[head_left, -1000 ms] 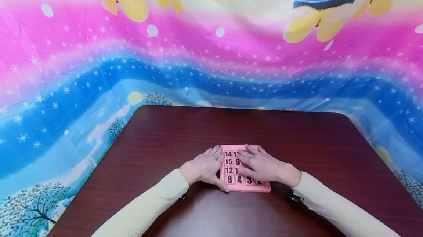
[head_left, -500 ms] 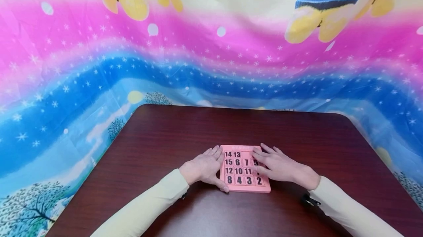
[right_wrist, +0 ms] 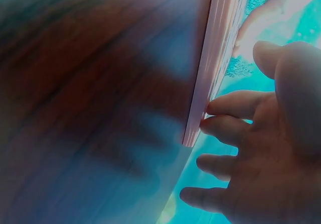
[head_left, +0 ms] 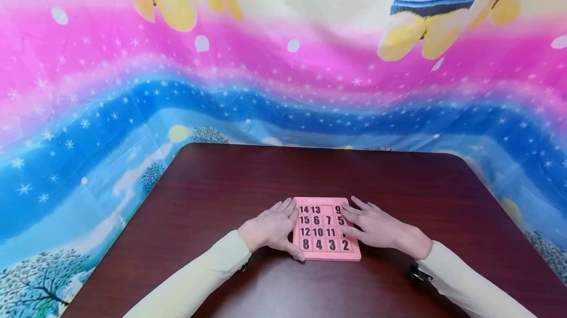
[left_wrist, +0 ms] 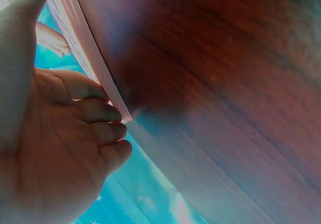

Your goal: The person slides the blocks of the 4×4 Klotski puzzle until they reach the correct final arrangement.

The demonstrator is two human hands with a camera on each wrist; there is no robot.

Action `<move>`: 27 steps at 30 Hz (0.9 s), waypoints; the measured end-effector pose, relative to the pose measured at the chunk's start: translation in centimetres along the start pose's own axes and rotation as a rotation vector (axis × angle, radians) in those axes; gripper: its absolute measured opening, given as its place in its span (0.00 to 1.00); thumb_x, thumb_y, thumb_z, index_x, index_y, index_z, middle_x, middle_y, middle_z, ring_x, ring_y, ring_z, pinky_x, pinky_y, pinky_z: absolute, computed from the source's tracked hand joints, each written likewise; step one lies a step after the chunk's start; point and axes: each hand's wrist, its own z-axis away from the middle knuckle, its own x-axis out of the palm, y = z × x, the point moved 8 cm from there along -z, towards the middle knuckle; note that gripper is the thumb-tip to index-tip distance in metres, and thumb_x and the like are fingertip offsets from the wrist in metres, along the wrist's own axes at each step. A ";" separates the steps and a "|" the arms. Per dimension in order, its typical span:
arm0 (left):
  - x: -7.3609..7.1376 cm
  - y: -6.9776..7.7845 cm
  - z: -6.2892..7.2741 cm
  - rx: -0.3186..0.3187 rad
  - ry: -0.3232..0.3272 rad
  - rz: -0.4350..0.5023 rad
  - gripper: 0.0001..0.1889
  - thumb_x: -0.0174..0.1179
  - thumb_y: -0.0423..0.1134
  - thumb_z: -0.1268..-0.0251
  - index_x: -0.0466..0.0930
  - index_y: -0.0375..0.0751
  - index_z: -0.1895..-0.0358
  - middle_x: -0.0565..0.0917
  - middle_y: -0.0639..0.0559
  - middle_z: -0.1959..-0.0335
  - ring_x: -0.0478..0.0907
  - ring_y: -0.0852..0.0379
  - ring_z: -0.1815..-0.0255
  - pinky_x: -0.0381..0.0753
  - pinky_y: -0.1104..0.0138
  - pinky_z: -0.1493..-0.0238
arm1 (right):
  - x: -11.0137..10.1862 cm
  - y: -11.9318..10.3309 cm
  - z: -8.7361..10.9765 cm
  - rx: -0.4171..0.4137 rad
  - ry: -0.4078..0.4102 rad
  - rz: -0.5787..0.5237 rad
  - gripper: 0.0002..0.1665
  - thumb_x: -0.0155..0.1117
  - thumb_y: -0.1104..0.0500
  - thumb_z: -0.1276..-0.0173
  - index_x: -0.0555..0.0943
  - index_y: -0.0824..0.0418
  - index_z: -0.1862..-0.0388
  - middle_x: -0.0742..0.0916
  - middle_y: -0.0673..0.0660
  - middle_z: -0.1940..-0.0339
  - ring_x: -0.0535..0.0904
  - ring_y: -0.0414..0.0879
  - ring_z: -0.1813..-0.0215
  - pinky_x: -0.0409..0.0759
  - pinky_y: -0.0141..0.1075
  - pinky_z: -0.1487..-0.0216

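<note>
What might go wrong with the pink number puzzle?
The right hand is very close to the 9 tile, so it might accidentally nudge that into the gap beside it. If it pushes harder than the left hand, the puzzle might slide across the shiny table.

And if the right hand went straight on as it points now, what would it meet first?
Probably the pink number puzzle, near its 9 tile: the right hand has its fingers at that side, though their exact height is unclear.
</note>
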 end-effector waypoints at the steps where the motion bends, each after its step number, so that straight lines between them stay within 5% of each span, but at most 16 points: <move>1: 0.0 0.0 0.0 0.000 -0.001 0.002 0.68 0.55 0.84 0.59 0.51 0.34 0.23 0.49 0.39 0.20 0.46 0.46 0.18 0.50 0.59 0.19 | 0.0 -0.1 -0.1 -0.002 -0.006 0.003 0.39 0.53 0.35 0.28 0.71 0.60 0.29 0.71 0.61 0.26 0.55 0.65 0.21 0.61 0.67 0.29; 19: -0.1 -0.2 0.0 0.001 -0.002 0.014 0.67 0.55 0.83 0.58 0.51 0.35 0.23 0.49 0.39 0.20 0.46 0.46 0.18 0.50 0.59 0.19 | 0.7 -2.2 -1.8 -0.050 -0.014 0.048 0.40 0.50 0.34 0.27 0.70 0.61 0.28 0.71 0.60 0.25 0.56 0.64 0.21 0.61 0.67 0.29; 27: 0.1 -0.2 0.0 -0.002 -0.010 0.016 0.68 0.55 0.84 0.59 0.51 0.35 0.23 0.49 0.39 0.20 0.45 0.46 0.18 0.49 0.59 0.19 | 0.1 -2.0 0.2 -0.018 0.034 0.037 0.39 0.52 0.36 0.27 0.70 0.61 0.29 0.73 0.61 0.27 0.59 0.65 0.23 0.64 0.67 0.31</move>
